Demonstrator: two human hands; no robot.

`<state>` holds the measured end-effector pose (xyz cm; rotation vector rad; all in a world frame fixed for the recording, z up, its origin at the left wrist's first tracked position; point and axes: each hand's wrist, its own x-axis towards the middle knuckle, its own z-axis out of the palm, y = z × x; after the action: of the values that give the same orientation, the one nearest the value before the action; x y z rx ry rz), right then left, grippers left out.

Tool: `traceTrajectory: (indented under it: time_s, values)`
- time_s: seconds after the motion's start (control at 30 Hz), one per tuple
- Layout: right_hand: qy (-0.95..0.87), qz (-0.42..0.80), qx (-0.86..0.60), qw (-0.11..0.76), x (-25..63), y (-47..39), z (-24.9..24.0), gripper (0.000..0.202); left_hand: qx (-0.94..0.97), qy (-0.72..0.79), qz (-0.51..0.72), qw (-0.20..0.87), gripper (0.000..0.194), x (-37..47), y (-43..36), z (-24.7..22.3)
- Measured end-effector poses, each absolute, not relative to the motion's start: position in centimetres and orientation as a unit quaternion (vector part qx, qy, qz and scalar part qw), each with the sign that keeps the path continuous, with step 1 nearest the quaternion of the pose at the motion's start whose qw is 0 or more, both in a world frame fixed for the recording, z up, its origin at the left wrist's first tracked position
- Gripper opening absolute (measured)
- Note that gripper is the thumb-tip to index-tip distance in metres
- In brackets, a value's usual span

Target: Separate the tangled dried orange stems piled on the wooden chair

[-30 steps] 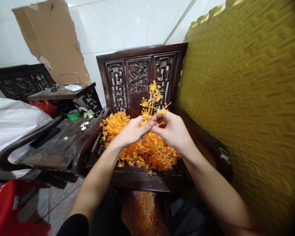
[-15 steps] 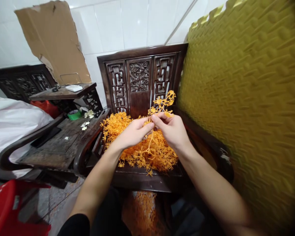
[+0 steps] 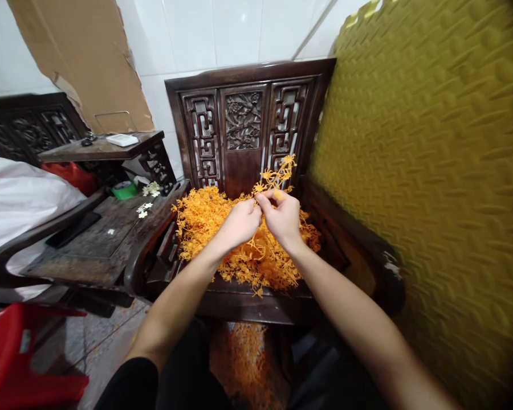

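Observation:
An orange plastic artificial-flower stem (image 3: 277, 176) with small branching tips rises above my hands. My right hand (image 3: 282, 219) is closed in a pinch on it. Close against it, my left hand (image 3: 241, 222) is closed too, its fingertips gripping the same stem; part of the stem hangs below the hands. Beneath and behind them, a tangled heap of similar orange stems (image 3: 203, 219) lies on the seat of a dark carved wooden chair (image 3: 243, 159). The exact contact point between the fingertips is hidden.
A yellow foam mat (image 3: 423, 148) stands at the right. To the left are a second wooden chair (image 3: 89, 245) with green tape (image 3: 125, 190) and small pale pieces, a white bag (image 3: 21, 205), and a red plastic stool (image 3: 17, 353). Orange bits (image 3: 248, 353) lie below the seat.
My two hands have drawn closer together, and the left fingers have curled more tightly. The stem's upper end has shifted a little left. The camera view has moved slightly.

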<state>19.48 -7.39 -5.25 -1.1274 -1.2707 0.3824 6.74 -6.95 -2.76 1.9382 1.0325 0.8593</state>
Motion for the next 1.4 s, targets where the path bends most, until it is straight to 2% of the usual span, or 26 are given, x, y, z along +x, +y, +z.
traceTrajectory:
  time_s: [0.13,0.37,0.43,0.53,0.63,0.77,0.87,1.03,1.13,1.23,1.3,1.4]
  values:
    - [-0.533,0.184,-0.506,0.652,18.7,-5.7,-7.1,0.024,0.789,0.464,0.298,0.271,0.035,7.1,-5.8,-3.1]
    - [-0.45,0.221,-0.546,0.671,21.8,-2.2,-8.5,0.026,0.784,0.499,0.259,0.264,0.04,6.7,-7.5,-3.4]
    - [-0.435,0.244,-0.55,0.67,23.5,-1.7,-8.6,0.027,0.777,0.491,0.265,0.29,0.044,5.9,-8.0,-2.9]
    - [-0.476,0.324,-0.517,0.633,24.5,-2.1,-8.8,0.029,0.721,0.474,0.302,0.405,0.049,4.4,-7.0,-1.7]
    - [-0.519,0.405,-0.467,0.591,23.9,-3.5,-8.5,0.037,0.643,0.456,0.358,0.5,0.047,2.7,-4.8,-0.8]
    - [-0.531,0.446,-0.43,0.578,22.9,-5.1,-7.3,0.043,0.635,0.412,0.393,0.522,0.042,1.7,-3.4,-1.0]
    - [-0.535,0.437,-0.415,0.592,22.3,-6.0,-6.3,0.04,0.673,0.405,0.397,0.475,0.034,2.1,-3.5,-1.6]
    - [-0.558,0.429,-0.374,0.604,20.8,-7.8,-4.6,0.019,0.755,0.369,0.411,0.353,0.055,3.0,-3.7,-1.8]
    - [-0.522,0.511,-0.34,0.593,20.1,-9.0,-3.7,0.016,0.775,0.337,0.399,0.354,0.079,2.9,-3.8,-1.4]
    - [-0.483,0.596,-0.311,0.561,20.0,-9.8,-3.2,0.018,0.795,0.291,0.378,0.375,0.092,2.6,-4.4,-0.9]
    - [-0.468,0.63,-0.29,0.547,20.1,-10.0,-3.0,0.019,0.813,0.265,0.358,0.375,0.088,2.5,-4.9,-0.6]
    - [-0.454,0.641,-0.267,0.558,20.0,-10.2,-2.8,0.026,0.84,0.25,0.352,0.329,0.061,2.5,-5.6,-0.3]
